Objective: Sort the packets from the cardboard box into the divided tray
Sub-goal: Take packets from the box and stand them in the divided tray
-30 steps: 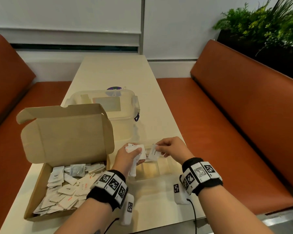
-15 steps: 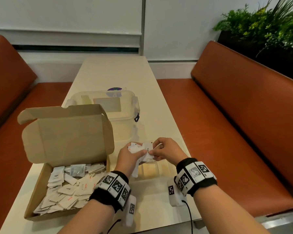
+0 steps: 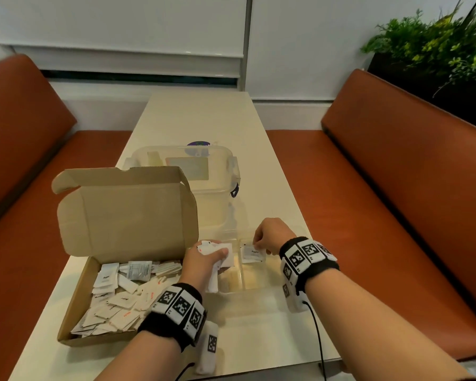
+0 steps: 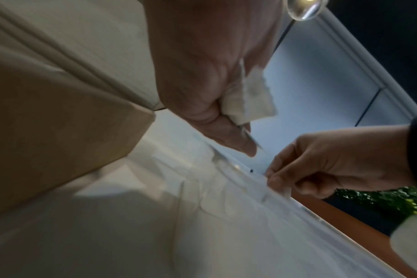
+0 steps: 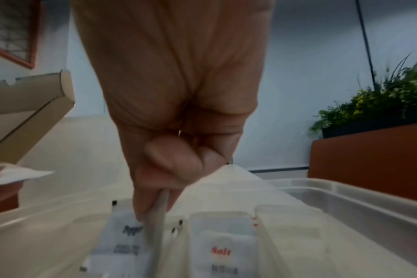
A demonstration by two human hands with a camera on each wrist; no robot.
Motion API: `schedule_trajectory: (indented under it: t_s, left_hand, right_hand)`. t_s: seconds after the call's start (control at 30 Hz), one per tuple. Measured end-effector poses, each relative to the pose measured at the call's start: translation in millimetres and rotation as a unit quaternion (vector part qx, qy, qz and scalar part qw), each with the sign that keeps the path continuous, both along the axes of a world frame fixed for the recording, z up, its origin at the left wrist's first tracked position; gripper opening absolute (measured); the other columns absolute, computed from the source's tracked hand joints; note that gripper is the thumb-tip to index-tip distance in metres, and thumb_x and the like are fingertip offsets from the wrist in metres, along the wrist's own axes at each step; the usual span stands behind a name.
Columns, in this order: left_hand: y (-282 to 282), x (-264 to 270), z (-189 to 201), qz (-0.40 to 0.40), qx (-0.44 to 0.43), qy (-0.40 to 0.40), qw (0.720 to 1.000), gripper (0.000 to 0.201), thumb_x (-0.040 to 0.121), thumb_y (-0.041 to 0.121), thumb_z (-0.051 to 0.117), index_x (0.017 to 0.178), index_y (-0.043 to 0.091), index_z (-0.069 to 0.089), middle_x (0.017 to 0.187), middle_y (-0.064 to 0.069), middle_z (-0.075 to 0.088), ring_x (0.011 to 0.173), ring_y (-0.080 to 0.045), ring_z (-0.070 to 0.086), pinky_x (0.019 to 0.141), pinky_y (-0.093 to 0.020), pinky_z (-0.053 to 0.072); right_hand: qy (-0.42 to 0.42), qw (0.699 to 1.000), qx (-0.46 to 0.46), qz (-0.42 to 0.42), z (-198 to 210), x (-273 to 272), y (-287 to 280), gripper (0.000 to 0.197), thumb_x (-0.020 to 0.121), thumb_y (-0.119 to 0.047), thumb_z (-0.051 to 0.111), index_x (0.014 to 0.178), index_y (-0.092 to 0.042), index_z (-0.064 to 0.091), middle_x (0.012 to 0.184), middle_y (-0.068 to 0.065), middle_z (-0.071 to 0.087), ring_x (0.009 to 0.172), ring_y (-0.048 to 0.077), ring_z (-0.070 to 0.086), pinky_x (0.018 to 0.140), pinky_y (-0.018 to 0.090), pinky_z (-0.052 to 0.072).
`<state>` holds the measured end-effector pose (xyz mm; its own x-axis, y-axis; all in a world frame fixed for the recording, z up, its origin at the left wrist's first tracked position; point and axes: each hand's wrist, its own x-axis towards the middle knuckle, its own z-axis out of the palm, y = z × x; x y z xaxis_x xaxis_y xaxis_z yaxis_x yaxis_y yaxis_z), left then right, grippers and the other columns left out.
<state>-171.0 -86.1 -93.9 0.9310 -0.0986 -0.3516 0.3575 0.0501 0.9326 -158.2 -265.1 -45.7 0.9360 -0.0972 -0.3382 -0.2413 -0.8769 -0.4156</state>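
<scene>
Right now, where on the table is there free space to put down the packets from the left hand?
Bare tabletop lies beyond the clear lidded container, and a strip lies between the divided tray and the near edge. It is crowded where the cardboard box, the tray and both wrists meet.

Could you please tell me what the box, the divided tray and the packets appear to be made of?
Box: plain brown cardboard, matte, with folded flaps and creases. Divided tray: clear plastic, glossy; the table shows through its walls. Packets: probably white matte paper with printed words; a thin lining cannot be ruled out.
</scene>
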Motion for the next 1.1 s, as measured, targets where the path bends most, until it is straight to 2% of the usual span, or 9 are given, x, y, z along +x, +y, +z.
schedule_trajectory:
  t_s: [0.07, 0.13, 0.2, 0.33, 0.47, 0.73, 0.87, 1.0, 1.1]
  left_hand:
    - [1.7, -0.2, -1.5, -0.004, 0.001, 0.003, 1.000, 0.018, 0.083, 0.000, 0.067, 0.094, 0.013, 0.063, 0.093, -0.012, 0.065, 0.080, -0.025, 0.065, 0.078, -0.039, 0.057]
    - [3.3, 0.0, -3.9, -0.008, 0.009, 0.005, 1.000, 0.018, 0.083, 0.001, 0.068, 0.095, 0.014, 0.063, 0.094, -0.013, 0.066, 0.082, -0.026, 0.066, 0.080, -0.040, 0.057]
    - [4.1, -0.2, -4.8, -0.010, 0.011, 0.007, 1.000, 0.018, 0.082, 0.001, 0.069, 0.092, 0.015, 0.063, 0.094, -0.013, 0.066, 0.085, -0.028, 0.066, 0.083, -0.043, 0.057]
    - [4.1, 1.0, -6.1, -0.019, 0.026, 0.003, 0.999, 0.018, 0.080, 0.001, 0.070, 0.089, 0.015, 0.063, 0.094, -0.013, 0.066, 0.090, -0.030, 0.066, 0.083, -0.047, 0.057]
    - [4.3, 1.9, -6.3, -0.023, 0.026, 0.007, 0.999, 0.017, 0.080, 0.002, 0.070, 0.087, 0.016, 0.063, 0.091, -0.010, 0.066, 0.086, -0.025, 0.066, 0.075, -0.040, 0.059]
    - [4.6, 2.2, -5.6, -0.026, 0.028, 0.016, 0.999, 0.017, 0.082, 0.004, 0.070, 0.091, 0.016, 0.063, 0.095, -0.009, 0.065, 0.089, -0.023, 0.064, 0.075, -0.037, 0.059]
    - [4.3, 1.9, -5.9, -0.027, 0.019, 0.018, 0.999, 0.017, 0.082, 0.002, 0.069, 0.089, 0.015, 0.062, 0.094, -0.008, 0.063, 0.084, -0.020, 0.063, 0.060, -0.027, 0.057]
    - [4.5, 2.6, -5.6, -0.032, 0.011, 0.025, 0.999, 0.018, 0.082, 0.000, 0.067, 0.090, 0.014, 0.061, 0.097, -0.010, 0.063, 0.088, -0.023, 0.063, 0.064, -0.030, 0.057]
    - [3.7, 3.6, -5.2, -0.032, 0.012, 0.034, 0.999, 0.019, 0.082, 0.000, 0.068, 0.091, 0.015, 0.061, 0.100, -0.011, 0.063, 0.092, -0.025, 0.063, 0.071, -0.034, 0.058]
  right_hand:
    - [0.030, 0.999, -0.026, 0.014, -1.4, 3.2, 6.0, 0.013, 0.087, -0.003, 0.061, 0.096, 0.001, 0.070, 0.096, 0.017, 0.071, 0.062, 0.017, 0.062, 0.067, 0.025, 0.056]
    - [0.043, 0.997, -0.059, 0.034, -2.9, 6.7, 11.9, 0.018, 0.088, -0.004, 0.060, 0.103, 0.002, 0.068, 0.104, 0.018, 0.069, 0.086, 0.025, 0.067, 0.085, 0.032, 0.055]
    - [0.038, 0.994, -0.090, 0.051, -4.0, 9.2, 17.2, 0.021, 0.090, -0.004, 0.057, 0.108, 0.002, 0.066, 0.111, 0.017, 0.066, 0.102, 0.029, 0.064, 0.092, 0.033, 0.051]
    - [0.038, 0.988, -0.134, 0.072, -6.6, 12.4, 24.1, 0.023, 0.091, 0.002, 0.051, 0.109, 0.002, 0.064, 0.113, 0.017, 0.064, 0.103, 0.029, 0.063, 0.091, 0.031, 0.051]
    - [0.036, 0.984, -0.156, 0.077, -6.5, 14.9, 25.8, 0.024, 0.089, 0.005, 0.049, 0.108, 0.003, 0.064, 0.113, 0.016, 0.064, 0.103, 0.029, 0.063, 0.088, 0.030, 0.050]
    - [0.060, 0.983, -0.150, 0.085, -9.5, 16.2, 26.1, 0.025, 0.091, 0.000, 0.051, 0.111, 0.002, 0.066, 0.115, 0.018, 0.064, 0.104, 0.030, 0.062, 0.091, 0.031, 0.051]
    - [0.067, 0.981, -0.156, 0.096, -10.2, 17.0, 28.3, 0.025, 0.090, -0.001, 0.053, 0.112, 0.001, 0.066, 0.116, 0.017, 0.065, 0.106, 0.030, 0.062, 0.093, 0.032, 0.050]
    - [0.045, 0.983, -0.155, 0.086, -9.6, 14.5, 27.5, 0.028, 0.092, 0.002, 0.046, 0.114, 0.001, 0.063, 0.118, 0.017, 0.062, 0.108, 0.030, 0.060, 0.094, 0.031, 0.048]
    - [0.019, 0.984, -0.149, 0.092, -9.3, 12.3, 24.5, 0.027, 0.091, 0.005, 0.043, 0.110, 0.000, 0.062, 0.116, 0.016, 0.061, 0.100, 0.027, 0.058, 0.091, 0.029, 0.046]
